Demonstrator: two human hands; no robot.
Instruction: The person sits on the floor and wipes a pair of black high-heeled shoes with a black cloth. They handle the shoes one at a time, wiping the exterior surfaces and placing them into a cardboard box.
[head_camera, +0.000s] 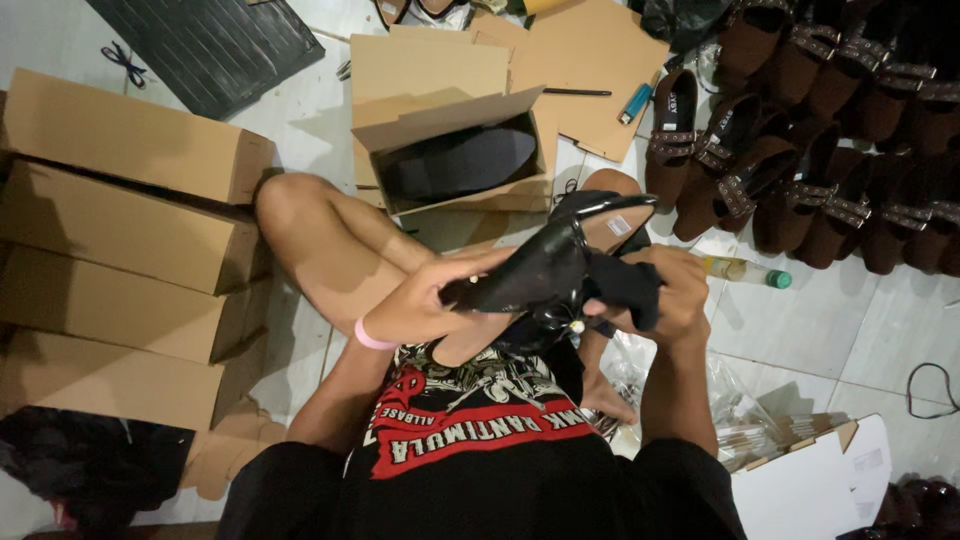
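At the centre of the frame a glossy black shoe (545, 270) was held between both hands. The left hand (425, 300), a pink band (372, 337) at its wrist, was wrapped around the shoe's narrow end, fingers clamped on it. The right hand (675, 295) was closed on a black cloth (625, 285) pressed against the shoe's side. An open cardboard box (455, 150) lay just above, brown sandals (800, 150) were ranged at upper right, and closed boxes (130, 250) were stacked at left on the tiled floor (830, 330).
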